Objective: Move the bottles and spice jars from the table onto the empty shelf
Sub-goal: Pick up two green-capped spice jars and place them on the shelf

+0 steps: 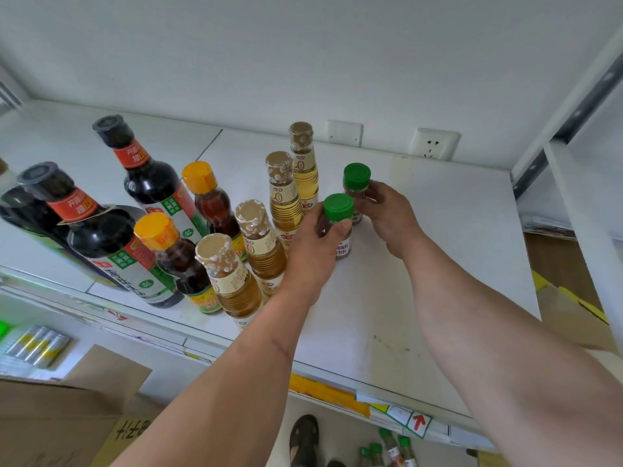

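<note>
On the white shelf (421,298) my left hand (313,251) grips a green-capped spice jar (339,210) standing near the middle. Just behind it, my right hand (391,214) holds a second green-capped spice jar (356,178). To their left stand several pale yellow vinegar bottles (283,190) in a row, two orange-capped brown sauce bottles (205,197) and dark soy sauce bottles (141,170) with black caps. More green-capped jars (391,446) show below the shelf's front edge at the bottom.
A wall with two sockets (433,143) backs the shelf. A metal upright (573,112) rises at the right. Cardboard boxes (67,409) sit low on the left, another carton (569,311) at the right. A shoe (303,439) shows beneath.
</note>
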